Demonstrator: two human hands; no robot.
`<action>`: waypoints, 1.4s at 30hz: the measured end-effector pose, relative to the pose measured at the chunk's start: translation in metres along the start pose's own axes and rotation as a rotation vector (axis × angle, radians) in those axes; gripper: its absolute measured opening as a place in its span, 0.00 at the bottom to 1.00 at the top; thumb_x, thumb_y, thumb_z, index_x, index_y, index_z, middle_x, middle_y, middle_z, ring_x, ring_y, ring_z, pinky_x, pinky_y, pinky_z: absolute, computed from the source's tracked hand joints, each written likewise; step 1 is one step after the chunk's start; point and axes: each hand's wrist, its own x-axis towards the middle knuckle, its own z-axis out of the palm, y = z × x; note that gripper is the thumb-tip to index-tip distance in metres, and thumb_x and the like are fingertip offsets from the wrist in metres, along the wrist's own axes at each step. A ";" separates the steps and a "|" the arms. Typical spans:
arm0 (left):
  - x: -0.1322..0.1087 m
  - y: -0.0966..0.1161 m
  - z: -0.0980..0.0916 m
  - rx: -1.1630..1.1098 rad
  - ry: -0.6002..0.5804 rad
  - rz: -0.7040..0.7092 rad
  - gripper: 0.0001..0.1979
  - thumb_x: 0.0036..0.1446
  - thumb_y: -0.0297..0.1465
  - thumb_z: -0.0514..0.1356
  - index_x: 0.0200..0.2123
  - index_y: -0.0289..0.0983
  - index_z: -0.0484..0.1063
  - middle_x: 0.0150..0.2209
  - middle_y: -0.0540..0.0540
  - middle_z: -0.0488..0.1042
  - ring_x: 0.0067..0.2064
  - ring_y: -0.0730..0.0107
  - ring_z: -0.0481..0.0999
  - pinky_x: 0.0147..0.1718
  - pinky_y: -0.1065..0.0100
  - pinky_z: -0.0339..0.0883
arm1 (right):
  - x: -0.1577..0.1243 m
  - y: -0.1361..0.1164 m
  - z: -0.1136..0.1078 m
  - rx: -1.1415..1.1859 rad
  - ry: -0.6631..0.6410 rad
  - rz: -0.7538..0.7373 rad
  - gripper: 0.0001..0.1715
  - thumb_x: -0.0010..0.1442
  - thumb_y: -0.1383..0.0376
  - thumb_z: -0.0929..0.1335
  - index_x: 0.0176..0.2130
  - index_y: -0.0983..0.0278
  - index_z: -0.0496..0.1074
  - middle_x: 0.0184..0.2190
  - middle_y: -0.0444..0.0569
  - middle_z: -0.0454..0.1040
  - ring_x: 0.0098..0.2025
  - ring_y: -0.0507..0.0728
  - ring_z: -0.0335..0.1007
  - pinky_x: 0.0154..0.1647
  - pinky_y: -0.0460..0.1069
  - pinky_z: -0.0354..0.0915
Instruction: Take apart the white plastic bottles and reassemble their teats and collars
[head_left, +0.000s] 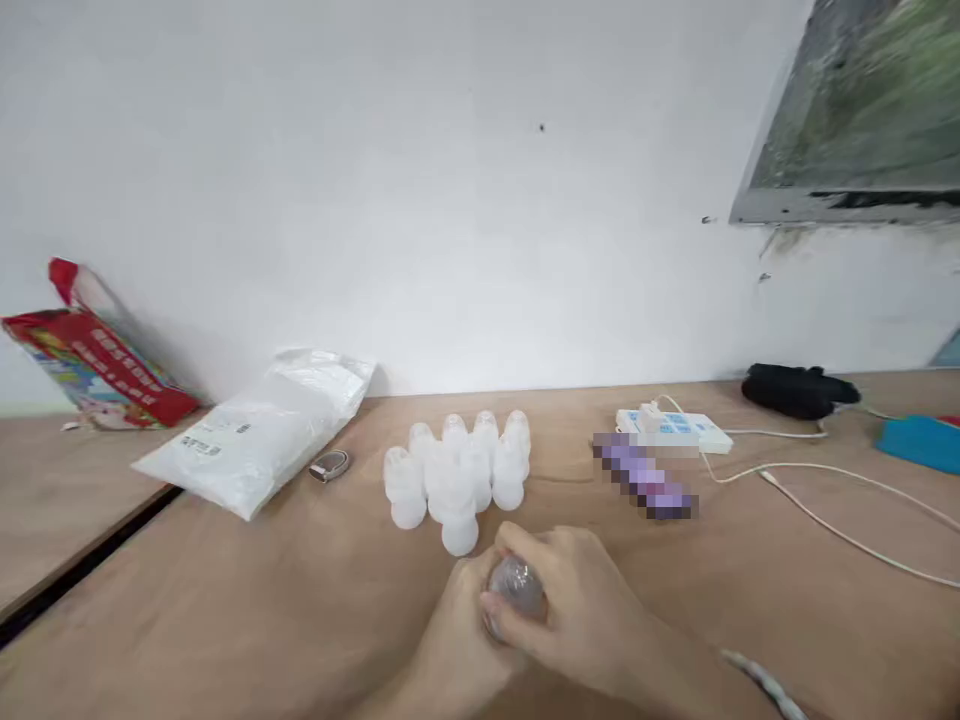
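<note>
Both my hands meet low in the middle of the wooden table (225,610). My right hand (577,610) has its fingers wrapped over a small clear rounded object (516,588), which looks like a little bottle or cap. My left hand (457,640) is closed against the same object from below and from the left. Just beyond my hands stands a tight cluster of several small white plastic bottles (457,470), upright and touching one another.
A white plastic bag (259,430) lies at the back left, with a small metal object (328,466) beside it. A red printed packet (97,365) leans on the wall. A power strip (675,428) with white cables, a black object (799,390) and a blue item (919,440) sit right.
</note>
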 end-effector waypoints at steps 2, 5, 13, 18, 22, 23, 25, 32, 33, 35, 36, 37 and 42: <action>0.000 0.009 0.002 -0.062 -0.029 0.001 0.11 0.39 0.20 0.56 0.29 0.34 0.66 0.26 0.53 0.69 0.28 0.74 0.65 0.25 0.74 0.57 | 0.001 0.002 0.003 -0.026 0.058 0.030 0.14 0.54 0.55 0.68 0.27 0.61 0.62 0.20 0.42 0.67 0.23 0.53 0.58 0.27 0.46 0.44; 0.000 0.017 0.004 -0.133 -0.094 -0.029 0.10 0.35 0.20 0.54 0.26 0.35 0.64 0.24 0.54 0.65 0.26 0.77 0.60 0.23 0.74 0.52 | 0.001 0.004 0.006 0.037 0.086 0.057 0.16 0.52 0.57 0.67 0.23 0.61 0.57 0.18 0.41 0.61 0.22 0.52 0.56 0.26 0.46 0.44; 0.013 0.025 -0.002 -0.157 -0.218 -0.142 0.08 0.32 0.22 0.54 0.21 0.37 0.58 0.20 0.56 0.58 0.23 0.79 0.55 0.20 0.73 0.45 | 0.010 0.009 -0.011 0.350 0.086 0.057 0.17 0.54 0.59 0.66 0.22 0.61 0.55 0.16 0.37 0.56 0.19 0.49 0.51 0.23 0.46 0.45; 0.022 0.039 -0.004 -0.120 -0.248 -0.161 0.09 0.34 0.22 0.55 0.23 0.37 0.60 0.20 0.56 0.60 0.23 0.78 0.58 0.20 0.73 0.49 | 0.017 0.015 -0.017 0.445 0.166 0.068 0.16 0.53 0.60 0.67 0.22 0.62 0.57 0.17 0.38 0.57 0.21 0.49 0.52 0.23 0.45 0.46; 0.020 0.039 0.001 0.004 -0.131 -0.119 0.10 0.38 0.22 0.56 0.27 0.38 0.60 0.23 0.57 0.60 0.25 0.78 0.56 0.20 0.73 0.48 | 0.018 0.023 -0.013 0.503 0.197 0.085 0.16 0.53 0.61 0.67 0.21 0.62 0.57 0.17 0.38 0.56 0.21 0.49 0.50 0.22 0.45 0.46; 0.020 0.038 0.002 0.038 -0.107 -0.117 0.11 0.39 0.22 0.56 0.28 0.37 0.61 0.24 0.56 0.61 0.26 0.77 0.57 0.20 0.73 0.48 | 0.018 0.025 -0.012 0.517 0.200 0.090 0.16 0.53 0.61 0.67 0.21 0.62 0.57 0.17 0.38 0.56 0.21 0.49 0.50 0.22 0.45 0.46; 0.019 0.036 0.002 0.082 -0.087 -0.123 0.12 0.39 0.21 0.57 0.30 0.37 0.62 0.25 0.57 0.61 0.26 0.77 0.58 0.21 0.74 0.50 | 0.018 0.028 -0.010 0.543 0.201 0.101 0.15 0.53 0.60 0.66 0.21 0.62 0.58 0.17 0.38 0.55 0.21 0.49 0.49 0.22 0.45 0.46; 0.023 0.038 -0.003 -0.008 -0.150 -0.242 0.15 0.40 0.21 0.58 0.35 0.37 0.65 0.23 0.58 0.63 0.23 0.77 0.63 0.19 0.74 0.58 | 0.025 0.034 -0.005 0.599 0.197 0.131 0.17 0.54 0.58 0.66 0.21 0.62 0.57 0.17 0.38 0.54 0.21 0.49 0.49 0.21 0.45 0.46; 0.023 0.038 -0.003 -0.045 -0.171 -0.274 0.15 0.39 0.22 0.58 0.35 0.37 0.65 0.22 0.58 0.63 0.22 0.77 0.64 0.19 0.74 0.60 | 0.026 0.034 -0.005 0.610 0.191 0.133 0.18 0.54 0.58 0.66 0.20 0.62 0.57 0.17 0.38 0.54 0.21 0.49 0.49 0.21 0.45 0.46; 0.024 0.037 -0.004 -0.116 -0.201 -0.302 0.14 0.39 0.23 0.57 0.34 0.37 0.64 0.21 0.59 0.64 0.19 0.77 0.66 0.18 0.73 0.64 | 0.028 0.036 -0.007 0.633 0.181 0.140 0.18 0.54 0.58 0.66 0.20 0.62 0.56 0.17 0.38 0.54 0.21 0.49 0.49 0.21 0.45 0.46; 0.024 0.036 -0.004 -0.142 -0.206 -0.303 0.13 0.39 0.23 0.57 0.33 0.37 0.64 0.20 0.59 0.64 0.19 0.77 0.66 0.18 0.73 0.64 | 0.029 0.036 -0.007 0.641 0.182 0.144 0.18 0.54 0.58 0.66 0.20 0.62 0.57 0.17 0.38 0.54 0.21 0.49 0.49 0.21 0.45 0.46; 0.024 0.036 -0.004 -0.161 -0.208 -0.302 0.13 0.38 0.23 0.57 0.32 0.37 0.64 0.19 0.59 0.65 0.18 0.77 0.67 0.18 0.73 0.64 | 0.030 0.037 -0.008 0.645 0.187 0.149 0.18 0.54 0.58 0.66 0.20 0.62 0.57 0.17 0.38 0.55 0.22 0.49 0.49 0.21 0.45 0.46; 0.029 0.038 -0.003 -0.180 -0.181 -0.351 0.13 0.39 0.25 0.59 0.33 0.37 0.64 0.18 0.58 0.68 0.17 0.76 0.68 0.17 0.74 0.63 | 0.033 0.037 -0.001 0.676 0.205 0.172 0.19 0.55 0.57 0.66 0.20 0.63 0.59 0.17 0.38 0.56 0.21 0.49 0.51 0.21 0.45 0.48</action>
